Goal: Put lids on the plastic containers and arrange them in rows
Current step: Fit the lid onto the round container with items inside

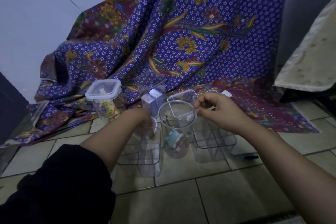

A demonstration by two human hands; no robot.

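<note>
Several clear plastic containers stand on the tiled floor. At the back left a square container (103,96) has its lid clipped on, and beside it a tall square container (151,85) is uncovered, with a white box inside. A round container (175,132) with small items is in the middle. My right hand (220,112) pinches the edge of a clear square lid (181,110) tilted over its rim. My left hand (145,121) curls down on a round whitish lid (155,123) behind a clear square container (150,152). Another uncovered square container (214,143) stands under my right wrist.
A purple batik cloth (181,42) drapes the wall and the floor behind the containers. One more clear lid with a white clasp (226,93) lies on it. A pale mattress (309,56) leans at the right. A black pen-like object (251,156) lies on the tiles.
</note>
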